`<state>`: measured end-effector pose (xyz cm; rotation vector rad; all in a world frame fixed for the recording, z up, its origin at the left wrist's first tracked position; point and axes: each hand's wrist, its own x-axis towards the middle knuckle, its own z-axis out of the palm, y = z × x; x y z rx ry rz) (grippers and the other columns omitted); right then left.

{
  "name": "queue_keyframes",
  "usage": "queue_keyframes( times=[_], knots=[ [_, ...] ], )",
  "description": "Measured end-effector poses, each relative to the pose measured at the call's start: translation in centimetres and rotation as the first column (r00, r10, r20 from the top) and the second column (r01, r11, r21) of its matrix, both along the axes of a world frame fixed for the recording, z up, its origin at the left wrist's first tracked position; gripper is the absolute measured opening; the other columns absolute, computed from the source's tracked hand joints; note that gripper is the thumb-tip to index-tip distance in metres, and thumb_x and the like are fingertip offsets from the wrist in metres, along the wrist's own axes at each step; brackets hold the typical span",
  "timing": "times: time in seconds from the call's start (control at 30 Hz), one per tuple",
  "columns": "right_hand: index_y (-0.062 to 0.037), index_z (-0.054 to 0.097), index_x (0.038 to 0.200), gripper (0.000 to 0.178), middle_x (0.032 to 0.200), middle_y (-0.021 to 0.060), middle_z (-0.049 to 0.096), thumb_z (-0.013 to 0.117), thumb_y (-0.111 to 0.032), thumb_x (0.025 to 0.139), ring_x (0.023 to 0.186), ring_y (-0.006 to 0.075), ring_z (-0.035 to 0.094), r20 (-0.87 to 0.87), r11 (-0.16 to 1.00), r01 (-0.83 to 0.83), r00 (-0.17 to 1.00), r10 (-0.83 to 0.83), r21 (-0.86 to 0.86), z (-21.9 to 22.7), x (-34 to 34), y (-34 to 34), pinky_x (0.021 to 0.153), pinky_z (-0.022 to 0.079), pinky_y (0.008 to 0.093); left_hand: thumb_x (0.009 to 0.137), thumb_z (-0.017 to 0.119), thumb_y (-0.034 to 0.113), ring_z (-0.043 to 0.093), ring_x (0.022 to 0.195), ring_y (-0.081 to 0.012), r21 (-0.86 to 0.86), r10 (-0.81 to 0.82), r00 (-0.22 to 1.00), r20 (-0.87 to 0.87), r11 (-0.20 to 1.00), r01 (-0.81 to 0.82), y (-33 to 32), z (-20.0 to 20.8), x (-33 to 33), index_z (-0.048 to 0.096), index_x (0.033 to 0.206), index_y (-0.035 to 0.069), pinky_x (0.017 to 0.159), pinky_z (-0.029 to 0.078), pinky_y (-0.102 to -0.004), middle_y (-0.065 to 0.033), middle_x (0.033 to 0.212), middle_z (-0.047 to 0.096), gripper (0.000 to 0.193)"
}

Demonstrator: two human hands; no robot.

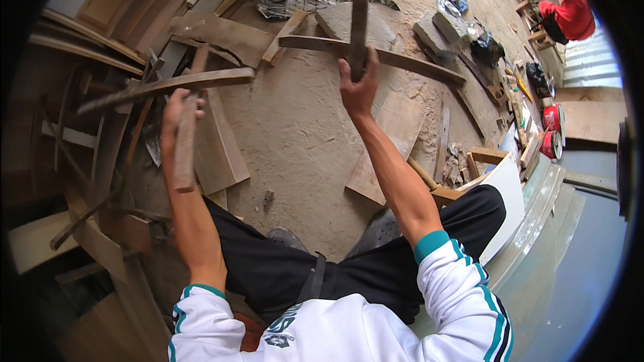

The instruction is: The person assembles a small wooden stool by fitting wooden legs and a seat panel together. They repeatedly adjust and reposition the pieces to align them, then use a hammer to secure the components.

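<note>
The fingers of the right hand (360,92) are closed around the near end of a dark wooden bar (360,13), which I see running away toward the upper edge of my view. A second bar, the crosswise strip (416,67), meets it just beyond the knuckles; I cannot tell whether the two are fastened. The left hand (173,112) curls its fingers around a shorter wooden piece (184,161) that lies along the forearm, and a long slat (208,79), blurred at its far end, crosses it just above the hand.

Below the left-hand pieces I have a brown board (218,144) on the bare floor (288,121); another pale board (396,137) lies beside the right forearm. Past the right hand sits a grey slab (342,19). Farther out, I see stacked timber (100,167) at left, red cans (551,144) at right, and a person in a red top (570,17) at upper right.
</note>
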<state>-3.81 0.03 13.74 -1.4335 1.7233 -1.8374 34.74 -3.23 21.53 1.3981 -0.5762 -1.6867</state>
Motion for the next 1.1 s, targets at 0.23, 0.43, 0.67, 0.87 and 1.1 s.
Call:
queue_keyframes(
  times=[0.23,0.43,0.67,0.87,1.1],
  knots=[
    [-0.0028,0.045,0.102,0.029,0.088,0.0155,0.052,0.066,-0.014,0.088,0.08,0.0334,0.055,-0.09,0.979,0.12,0.99,-0.107,0.162,-4.7,-1.1,4.8,0.074,0.045,0.0408,0.088,0.05,0.028,0.064,0.095,-0.0325,0.007,-0.115,0.725,0.68,0.989,0.15,2.3,-6.9,-13.6,0.057,0.114,-0.011,0.081,0.05,-0.0399,-0.0255,0.103,0.064,0.047],
    [-0.0026,0.049,0.096,0.018,0.086,0.0149,0.052,0.064,-0.009,0.086,0.086,0.033,0.05,-0.217,0.975,0.088,0.975,-0.042,0.206,-9.1,-0.9,6.2,0.077,0.04,0.0425,0.087,0.044,0.025,0.055,0.118,-0.0416,0.053,-0.259,0.6,0.757,0.939,0.339,3.1,-8.5,-21.7,0.04,0.139,0.006,0.101,0.042,-0.0445,-0.0252,0.126,0.059,0.055],
    [-0.0034,0.055,0.095,0.008,0.09,0.0194,0.057,0.058,-0.005,0.088,0.088,0.0388,0.054,-0.246,0.948,0.008,0.966,0.074,0.317,-14.2,-1.9,7.2,0.079,0.043,0.0456,0.088,0.045,0.023,0.057,0.115,-0.0406,-0.003,-0.23,0.565,0.792,0.925,0.38,3.8,-12.2,-22.8,0.042,0.14,0.011,0.098,0.043,-0.0457,-0.0217,0.121,0.062,0.053],
    [-0.0042,0.061,0.095,0.009,0.09,0.0222,0.061,0.055,-0.009,0.091,0.085,0.042,0.059,-0.274,0.95,-0.06,0.95,0.149,0.306,-14.6,-2.4,9.3,0.076,0.046,0.0484,0.087,0.051,0.018,0.05,0.124,-0.0384,0.129,-0.284,0.738,0.612,0.956,0.262,3.9,-10.6,-23.3,0.029,0.148,0.012,0.105,0.039,-0.0451,-0.0262,0.132,0.052,0.066],
    [-0.0031,0.063,0.1,0.016,0.092,0.0243,0.063,0.053,-0.015,0.095,0.086,0.0442,0.06,-0.263,0.942,-0.046,0.955,0.139,0.332,-14.3,-1.7,9.3,0.077,0.047,0.0486,0.082,0.069,0.018,0.038,0.133,-0.0321,-0.496,0.139,0.678,0.722,0.787,0.366,2.8,-12.6,-22.2,0.008,0.152,0.011,0.109,0.033,-0.0414,-0.0213,0.147,0.03,0.093]
  ],
)
